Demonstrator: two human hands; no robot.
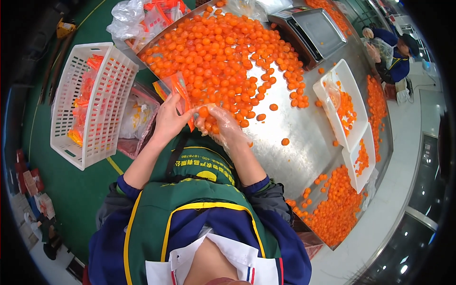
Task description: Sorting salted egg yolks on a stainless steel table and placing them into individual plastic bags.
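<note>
While filling by hand like this, hold the mouth of the small clear plastic pouch with orange-red print (178, 88) wide and turned toward the giving hand. Left hand (167, 116): bare, fingers closed on that pouch, pinching its edge, just above the green apron. Right hand (221, 124): covered by a thin clear glove, fingers curled narrow around a small clutch of round orange balls (204, 112), touching the pouch at its lower side. Better to let the balls roll off the fingertips one after another and not to squeeze, since such balls look soft and could burst. Better also to work close over the steel counter (304, 128), so that a dropped ball lands there and not on the green floor.

Counted, as far as possible:
- one pouch in hand; more of the same kind in one white plastic slotted basket (95, 99) at the left, number not clear
- one big heap of orange balls (223, 52) in front of the hands, far too many to count
- a second heap (337, 209) at the right near edge, also uncountable
- about three single balls lying apart, between the big heap and the trays
- two white rectangular trays (349, 83), side by side at the right, each with some balls
- one flat grey scale (316, 31) behind the big heap
- one other person in blue (396, 57), far right, at the same counter
</note>
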